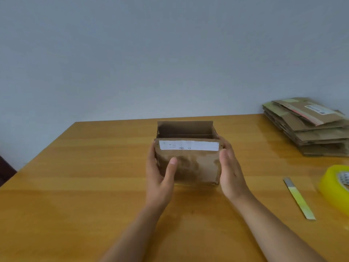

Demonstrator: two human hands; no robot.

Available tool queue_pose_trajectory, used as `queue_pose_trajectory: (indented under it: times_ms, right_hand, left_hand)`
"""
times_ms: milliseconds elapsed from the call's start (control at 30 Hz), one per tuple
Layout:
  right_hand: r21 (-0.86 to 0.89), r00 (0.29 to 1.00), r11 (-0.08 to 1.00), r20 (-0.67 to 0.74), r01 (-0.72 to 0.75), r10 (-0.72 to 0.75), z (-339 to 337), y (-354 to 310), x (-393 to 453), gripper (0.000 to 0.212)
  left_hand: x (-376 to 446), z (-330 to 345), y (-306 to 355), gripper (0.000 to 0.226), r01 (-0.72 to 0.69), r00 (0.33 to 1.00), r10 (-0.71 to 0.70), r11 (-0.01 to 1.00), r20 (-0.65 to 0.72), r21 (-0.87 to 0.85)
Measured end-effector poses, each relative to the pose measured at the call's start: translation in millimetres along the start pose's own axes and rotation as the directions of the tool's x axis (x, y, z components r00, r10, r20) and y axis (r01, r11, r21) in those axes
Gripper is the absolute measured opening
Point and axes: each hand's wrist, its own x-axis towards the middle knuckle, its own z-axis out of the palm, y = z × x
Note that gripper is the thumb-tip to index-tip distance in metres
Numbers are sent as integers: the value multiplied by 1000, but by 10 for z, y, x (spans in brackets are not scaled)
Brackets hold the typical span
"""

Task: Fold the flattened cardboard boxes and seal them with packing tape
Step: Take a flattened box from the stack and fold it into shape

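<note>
A small brown cardboard box [196,163] stands opened up on the wooden table [75,176], its top flaps up and a white label strip across its near face. My left hand [160,173] grips its left side, thumb lying on the near face. My right hand [229,167] holds its right side, fingers wrapped round the far corner. A roll of yellowish packing tape [334,188] lies at the right edge. A stack of flattened cardboard boxes [309,129] sits at the back right.
A thin metal blade or strip [299,198] lies on the table just left of the tape roll. A plain grey wall [170,53] rises behind the table's far edge. A dark object [5,172] shows past the table's left edge.
</note>
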Motion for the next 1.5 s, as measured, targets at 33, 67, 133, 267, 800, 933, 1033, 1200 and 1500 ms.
queue_pose_trajectory:
  times_ms: [33, 67, 133, 267, 800, 933, 1033, 1200, 1500]
  right_hand:
    - [0, 999, 1000, 35, -17, 17, -19, 4, 9, 63]
    - [-43, 999, 999, 43, -27, 29, -37, 13, 23, 71]
    - [-139, 999, 989, -1, -41, 41, -80, 47, 63, 78]
    - [-356, 995, 934, -89, 18, -53, -152, 126, 108, 72]
    - [-215, 999, 976, -27, -25, 20, -200, 60, 91, 69]
    - [-162, 998, 987, -60, -17, 7, -154, -50, 117, 38]
    - [-154, 993, 988, -118, -22, 3, -140, -41, 131, 30]
    - [-141, 977, 989, -212, -52, 21, -76, -57, 158, 31]
    - [-36, 964, 989, -231, -142, 130, -76, -66, 247, 48]
  left_hand:
    - [37, 20, -35, 69, -16, 1000, 15, 999, 5, 38]
    - [83, 30, -68, 72, -39, 999, 38, 996, 13, 78]
    - [170, 49, -93, 71, -104, 994, 100, 983, 40, 149]
    - [249, 69, -108, 64, -216, 975, 199, 952, 97, 218]
    - [332, 10, -158, 41, -187, 979, 179, 979, 92, 84]
    - [344, 52, -109, 47, -139, 990, 139, 986, 6, 92]
    - [355, 72, -87, 55, -99, 995, 101, 992, -23, 78]
    - [341, 75, 43, 38, -9, 999, 9, 1000, -38, -10]
    - [432, 108, 118, 53, 39, 997, -41, 999, -73, -24]
